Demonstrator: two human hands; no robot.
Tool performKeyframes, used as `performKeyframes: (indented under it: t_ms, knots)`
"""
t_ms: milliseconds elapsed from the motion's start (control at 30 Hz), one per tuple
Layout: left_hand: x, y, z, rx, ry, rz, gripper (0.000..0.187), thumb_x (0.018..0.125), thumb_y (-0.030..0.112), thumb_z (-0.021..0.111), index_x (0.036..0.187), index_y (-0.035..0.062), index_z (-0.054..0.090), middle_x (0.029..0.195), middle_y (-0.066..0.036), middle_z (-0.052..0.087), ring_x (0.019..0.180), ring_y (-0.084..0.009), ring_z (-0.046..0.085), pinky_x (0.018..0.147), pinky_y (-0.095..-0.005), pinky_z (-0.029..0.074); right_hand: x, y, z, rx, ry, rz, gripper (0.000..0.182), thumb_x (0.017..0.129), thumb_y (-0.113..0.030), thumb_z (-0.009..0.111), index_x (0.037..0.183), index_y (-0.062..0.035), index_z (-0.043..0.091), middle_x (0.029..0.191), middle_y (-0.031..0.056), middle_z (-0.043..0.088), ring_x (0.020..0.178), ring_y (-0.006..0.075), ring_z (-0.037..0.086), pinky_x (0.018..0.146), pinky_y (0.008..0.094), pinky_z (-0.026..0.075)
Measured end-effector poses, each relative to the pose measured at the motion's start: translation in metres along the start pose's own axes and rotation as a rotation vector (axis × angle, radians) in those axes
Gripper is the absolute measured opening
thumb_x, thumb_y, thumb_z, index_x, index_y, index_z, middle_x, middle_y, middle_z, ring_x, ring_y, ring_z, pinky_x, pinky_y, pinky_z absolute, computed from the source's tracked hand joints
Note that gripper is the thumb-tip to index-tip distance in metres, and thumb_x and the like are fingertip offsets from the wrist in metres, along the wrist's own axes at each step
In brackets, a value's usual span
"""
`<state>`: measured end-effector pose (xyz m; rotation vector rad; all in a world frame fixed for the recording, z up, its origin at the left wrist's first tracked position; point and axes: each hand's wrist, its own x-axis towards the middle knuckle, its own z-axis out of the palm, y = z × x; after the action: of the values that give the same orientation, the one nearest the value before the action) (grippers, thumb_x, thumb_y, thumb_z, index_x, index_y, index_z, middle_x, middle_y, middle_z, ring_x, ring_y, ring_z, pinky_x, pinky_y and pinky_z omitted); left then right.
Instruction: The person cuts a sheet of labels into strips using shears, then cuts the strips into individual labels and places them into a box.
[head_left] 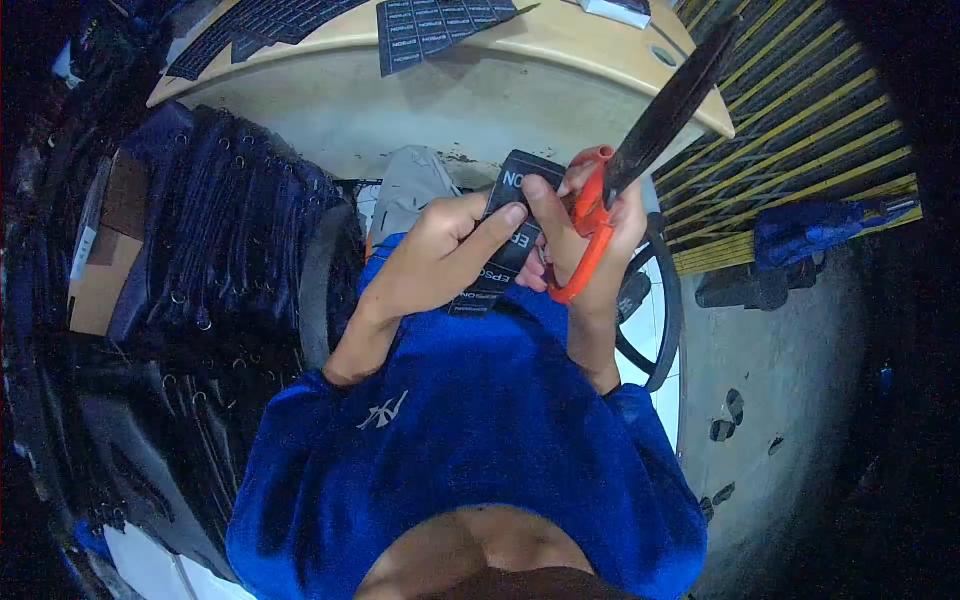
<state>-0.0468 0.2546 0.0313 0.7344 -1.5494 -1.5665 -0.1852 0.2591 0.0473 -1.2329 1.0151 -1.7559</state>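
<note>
My left hand [440, 255] grips a narrow black strip of printed labels [512, 225] with white lettering, thumb pressed on its face. My right hand [600, 235] holds a pair of scissors with orange handles [585, 240], fingers through the loops. The dark blades [668, 105] point up and to the right, away from the strip, and look closed. Both hands meet in front of my chest, above my blue shirt [470, 420].
A curved wooden tabletop [560, 45] ahead carries sheets of black printed labels [440, 25]. A stack of dark strapped material [225, 230] and a cardboard box [105, 260] lie at left. Yellow-striped slats [800, 140] and a blue object [820, 225] are at right.
</note>
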Motion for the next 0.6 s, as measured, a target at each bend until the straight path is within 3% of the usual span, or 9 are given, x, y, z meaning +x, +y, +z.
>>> performKeyframes:
  t_ms: [167,267,600]
  knots:
    - [-0.0024,0.0093,0.0048,-0.14,-0.025,0.045,0.028,0.095,0.02,0.043,0.087,-0.0027,0.057,0.073,-0.004,0.062,0.067,-0.0063,0.057,0.06,-0.0217,0.047,-0.0018,-0.0002,-0.0001,0.011,-0.01,0.006,0.036,0.067,-0.002,0.075,0.089,-0.0043,0.047,0.079,0.0016,0.049,0.06,0.0043,0.048,0.049,0.0165,0.04]
    - [-0.003,0.0024,0.0014,-0.018,-0.008,0.046,0.029,0.095,0.02,0.041,0.088,-0.0039,0.056,0.074,-0.006,0.063,0.068,-0.0092,0.06,0.061,-0.0225,0.049,-0.0024,-0.0002,0.0005,-0.015,-0.002,-0.025,0.035,0.067,-0.003,0.076,0.088,-0.0044,0.047,0.079,0.0016,0.049,0.059,0.0047,0.047,0.048,0.0169,0.039]
    - [-0.0026,0.0054,0.0017,-0.114,-0.053,0.078,0.028,0.096,0.017,0.039,0.091,-0.0052,0.055,0.075,-0.009,0.063,0.068,-0.0127,0.062,0.062,-0.0242,0.051,-0.0016,-0.0003,0.0007,-0.003,-0.02,-0.028,0.035,0.066,-0.002,0.076,0.085,-0.0046,0.046,0.079,0.0023,0.05,0.058,0.0047,0.048,0.047,0.0176,0.039]
